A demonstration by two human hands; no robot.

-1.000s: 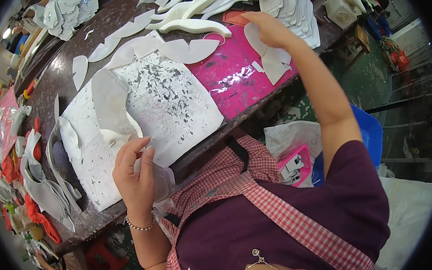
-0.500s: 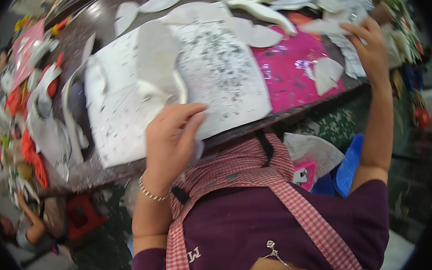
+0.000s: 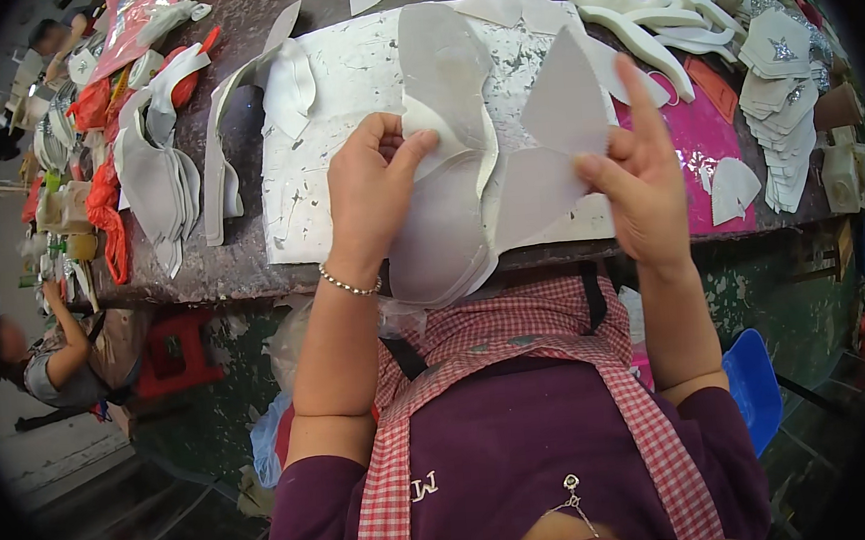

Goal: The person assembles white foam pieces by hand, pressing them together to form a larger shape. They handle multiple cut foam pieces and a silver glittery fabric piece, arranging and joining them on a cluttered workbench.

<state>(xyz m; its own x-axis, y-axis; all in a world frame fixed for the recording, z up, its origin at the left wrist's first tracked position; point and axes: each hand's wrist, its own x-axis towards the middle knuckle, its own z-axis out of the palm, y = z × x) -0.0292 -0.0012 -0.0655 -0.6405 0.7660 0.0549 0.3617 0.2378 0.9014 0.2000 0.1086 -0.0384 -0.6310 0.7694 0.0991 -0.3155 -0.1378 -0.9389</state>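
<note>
A long, wavy-edged stack of grey cutouts (image 3: 440, 234) lies over the near edge of the white board (image 3: 300, 234). At its narrow middle, my left hand (image 3: 372, 189) is closed, thumb and fingers pinching a pale fold of it. To the right, my right hand (image 3: 648, 190) holds a thin grey cutout (image 3: 563, 95) with a pointed upper lobe and a broad lower one. The thumb lies on its right edge, while the index finger sticks up, blurred. The lower lobe sits beside the wavy stack; whether they touch is unclear.
White curved pieces (image 3: 637, 40) are heaped at the back right, near a pink sheet (image 3: 689, 137) and a stack of white star-marked cutouts (image 3: 783, 115). Grey cutouts (image 3: 150, 179) and red plastic (image 3: 104, 208) lie left. Another person (image 3: 53, 362) sits at far left.
My right hand has come from the far right to the board, bringing a cutout. The wavy grey stack now reaches nearer to me, with my left hand at its middle. The whole view has shifted.
</note>
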